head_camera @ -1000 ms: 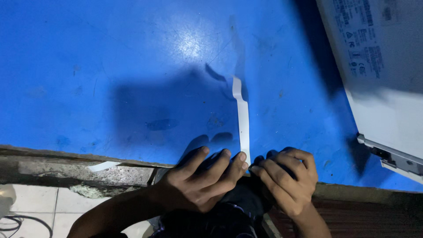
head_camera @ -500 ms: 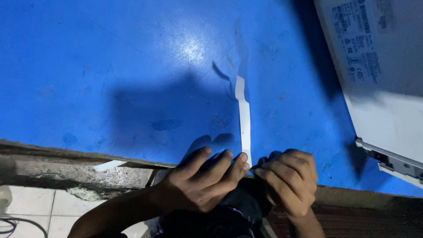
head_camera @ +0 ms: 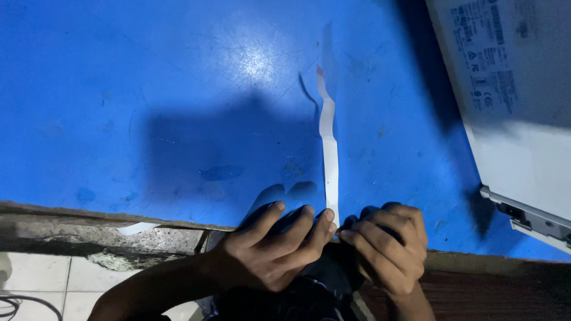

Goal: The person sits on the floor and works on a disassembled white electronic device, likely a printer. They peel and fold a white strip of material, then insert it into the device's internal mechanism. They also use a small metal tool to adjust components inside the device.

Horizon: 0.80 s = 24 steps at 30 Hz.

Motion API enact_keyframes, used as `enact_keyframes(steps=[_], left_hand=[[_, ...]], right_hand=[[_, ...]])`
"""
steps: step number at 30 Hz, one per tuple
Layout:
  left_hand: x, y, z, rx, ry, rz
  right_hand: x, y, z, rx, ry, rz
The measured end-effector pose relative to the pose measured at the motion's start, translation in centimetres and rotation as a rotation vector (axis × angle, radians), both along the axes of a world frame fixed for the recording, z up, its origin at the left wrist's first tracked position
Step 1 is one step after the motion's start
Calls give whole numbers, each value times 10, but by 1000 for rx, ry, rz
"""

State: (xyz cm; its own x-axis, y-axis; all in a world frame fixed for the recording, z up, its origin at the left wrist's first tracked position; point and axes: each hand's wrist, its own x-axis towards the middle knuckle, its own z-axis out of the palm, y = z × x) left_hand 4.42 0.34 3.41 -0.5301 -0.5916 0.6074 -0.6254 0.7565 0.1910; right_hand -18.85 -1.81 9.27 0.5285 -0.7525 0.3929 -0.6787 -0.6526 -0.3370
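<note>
Left hand (head_camera: 270,252): at near edge of worktop, fingers curled together over a dark object, fingertips pressed against the lower end of the strip; thumb hidden.
Right hand (head_camera: 389,246): just beside left hand, fingers bent and closed down on the same dark object, fingertips meeting the strip's lower end from the other side.
Strip: long thin flat white ribbon-like strip (head_camera: 328,148), possibly a flat cable; runs from between the two hands up and away across the worktop, slightly wavy, far end bent and tipped with a small reddish mark; casts a narrow shadow to its left.
Held object: dark, black, rounded body (head_camera: 333,270) under both hands, mostly covered; kind not discernible.
Worktop: glossy blue painted worktop (head_camera: 148,107), scuffed, with a bright glare spot near centre and a broad shadow ahead of the hands.
Worktop edge: worn grey, chipped front edge (head_camera: 89,223) with a small white scrap (head_camera: 138,227) lying on it.
Device: large white flat-cased appliance (head_camera: 517,119) at right, lying on the worktop, grey printed label panel on its upper face, grey connector-like corner at its lower end; well apart from the strip.
Floor: pale tiled floor (head_camera: 41,285) at lower left, below the worktop edge.
Surface at lower right: reddish-brown ribbed surface (head_camera: 493,297), beside right wrist.
</note>
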Motion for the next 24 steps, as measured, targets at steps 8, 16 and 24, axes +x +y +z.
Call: enact_keyframes(steps=[8, 16, 24], left_hand=[[-3, -4, -3, -48, 43, 5], [-6, -1, -2, -1, 74, 27], [-4, -3, -3, -72, 38, 18]], right_hand=[[-2, -1, 3, 5, 65, 58], [-4, 4, -4, 0, 56, 24], [-8, 1, -1, 6, 71, 92]])
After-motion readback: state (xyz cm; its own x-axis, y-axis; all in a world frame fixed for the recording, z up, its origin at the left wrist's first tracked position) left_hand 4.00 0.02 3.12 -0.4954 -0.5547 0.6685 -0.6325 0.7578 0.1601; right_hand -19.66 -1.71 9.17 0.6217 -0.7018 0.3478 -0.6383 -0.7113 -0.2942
